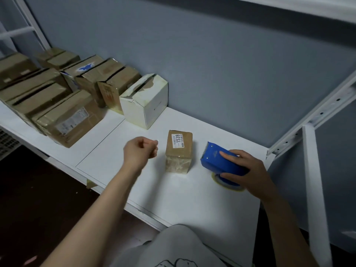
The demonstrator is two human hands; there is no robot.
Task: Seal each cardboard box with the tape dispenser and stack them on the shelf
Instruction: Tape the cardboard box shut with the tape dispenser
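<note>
Grey clothing (173,245) at bottom centre, nearest the lens, both forearms reaching up from it. Grips tape dispenser (217,159) in right hand (250,174), right of centre: fingers (229,157) wrapped over the blue body, thumb low on the near side, toothed end aimed toward upper left. Yellowish tape roll (228,185) underneath, touching or just above the shelf (192,201); cannot tell which.

Holds left hand (139,151) at centre above the white board, curled into a loose fist. Nothing plainly held; pale speck at the fingertips too small to tell.

Small box (179,151) standing on the shelf between the two hands, just beside each, touching neither. White label (178,138) reading 1539 on top, glossy wrinkled tape across the near face. Top seam state not readable.

White box (146,101) with torn top behind it at upper centre, then a row of brown boxes (57,97) running to upper left along the grey wall.

Judged step: dealing with the small box, either about to tape it or just done. Next move, if unsealed: open the left fist, press down on the box to steady it, bring the toothed end onto the top edge and pull across. If sealed: set the dispenser down or keep it aside, pick up the box and place it by the white box.
</note>
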